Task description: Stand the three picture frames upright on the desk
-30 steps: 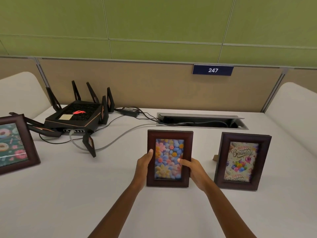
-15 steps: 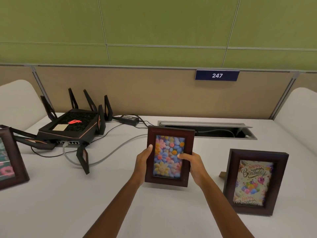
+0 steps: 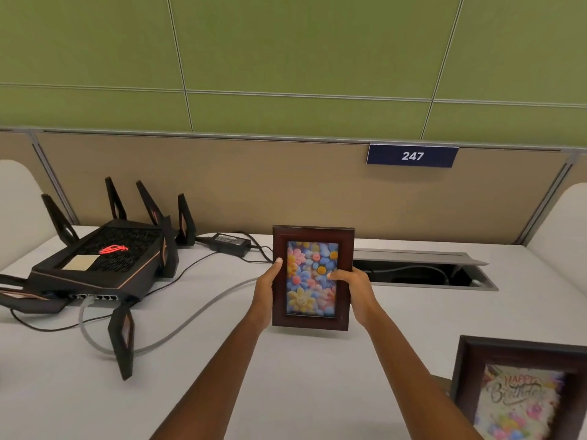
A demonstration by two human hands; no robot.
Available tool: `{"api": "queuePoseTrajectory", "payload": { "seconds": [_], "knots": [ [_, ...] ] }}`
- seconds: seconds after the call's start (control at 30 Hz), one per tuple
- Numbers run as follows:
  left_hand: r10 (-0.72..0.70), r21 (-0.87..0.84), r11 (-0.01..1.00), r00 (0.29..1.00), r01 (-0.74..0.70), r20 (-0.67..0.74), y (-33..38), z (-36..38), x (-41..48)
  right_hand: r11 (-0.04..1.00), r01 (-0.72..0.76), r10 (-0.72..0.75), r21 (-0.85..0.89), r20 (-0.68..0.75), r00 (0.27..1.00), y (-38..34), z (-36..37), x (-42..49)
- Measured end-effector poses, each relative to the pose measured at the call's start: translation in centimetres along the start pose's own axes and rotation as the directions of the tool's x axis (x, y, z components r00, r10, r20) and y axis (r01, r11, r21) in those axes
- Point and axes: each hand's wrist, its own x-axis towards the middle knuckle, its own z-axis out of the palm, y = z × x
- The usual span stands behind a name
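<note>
Both hands, left hand (image 3: 266,292) and right hand (image 3: 355,292), have their fingers closed around the flower frame (image 3: 313,277), upright over the desk (image 3: 286,376).

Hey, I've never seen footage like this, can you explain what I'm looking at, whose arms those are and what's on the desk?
There is no machine here. A camera worn on a person's head looks down at their own bare arms. The left hand and right hand grip the sides of a dark wooden frame with a flower picture, held upright. On the white desk lie a black router with antennas, its cables, and a second dark frame with a birthday picture at lower right.
</note>
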Motion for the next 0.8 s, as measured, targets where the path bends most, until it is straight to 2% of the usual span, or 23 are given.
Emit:
{"api": "queuePoseTrajectory", "payload": {
  "seconds": [0.3, 0.53, 0.8],
  "knots": [
    [-0.013, 0.057, 0.998, 1.000, 0.014, -0.027, -1.4, 0.5, 1.9, 0.999, -0.034, 0.034, -0.023, 0.001, 0.999, 0.9, -1.0, 2.4],
    [-0.034, 0.056, 0.998, 0.998, 0.037, -0.058, -1.5, 1.0, 0.9, 0.999, -0.040, 0.040, -0.009, -0.016, 0.999, 2.0, -1.3, 2.1],
    [-0.035, 0.072, 0.997, 0.997, 0.041, -0.070, -0.9, 1.4, -0.2, 0.997, -0.040, 0.039, -0.068, -0.009, 0.999, 1.9, -1.2, 1.5]
  ]
}}
